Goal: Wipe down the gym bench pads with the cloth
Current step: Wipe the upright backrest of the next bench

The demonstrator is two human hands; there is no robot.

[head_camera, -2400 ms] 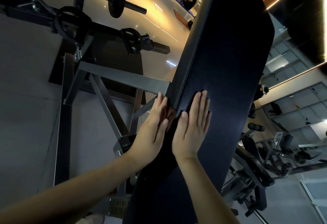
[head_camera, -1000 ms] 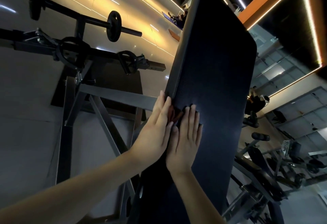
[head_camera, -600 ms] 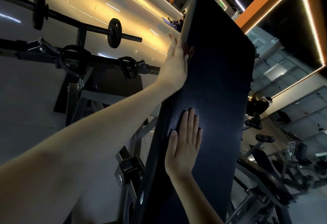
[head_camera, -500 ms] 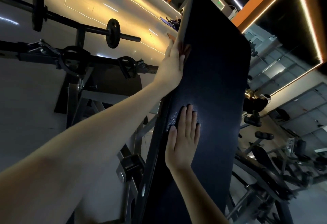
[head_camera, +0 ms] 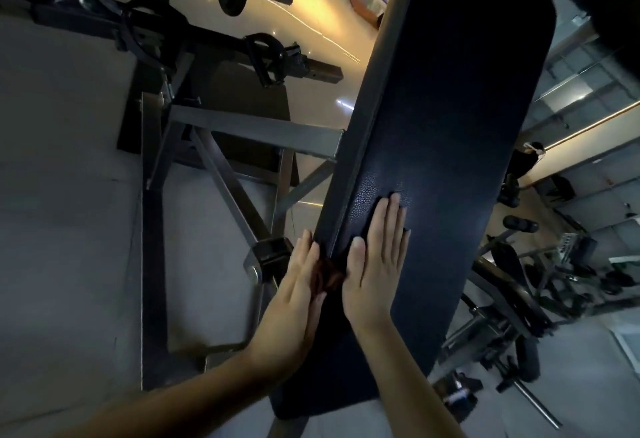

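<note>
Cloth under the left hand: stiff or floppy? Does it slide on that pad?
Probably floppy: the cloth bunches in folds under the left hand at the pad edge. Likely light, since a flat hand alone pins it. The pad's pebbled skin may drag it slightly.

We're looking at a long navy-black leatherette bench pad (head_camera: 450, 119), pebble-grained; a crumpled rust-brown cloth (head_camera: 327, 274); dull grey steel frame bars (head_camera: 249, 128); pale grey floor (head_camera: 69, 195), amber-lit beyond.

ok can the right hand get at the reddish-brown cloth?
Likely yes: right hand lies flat on the black textured bench pad, thumb beside the reddish-brown cloth; only left hand partly covers it.
</note>
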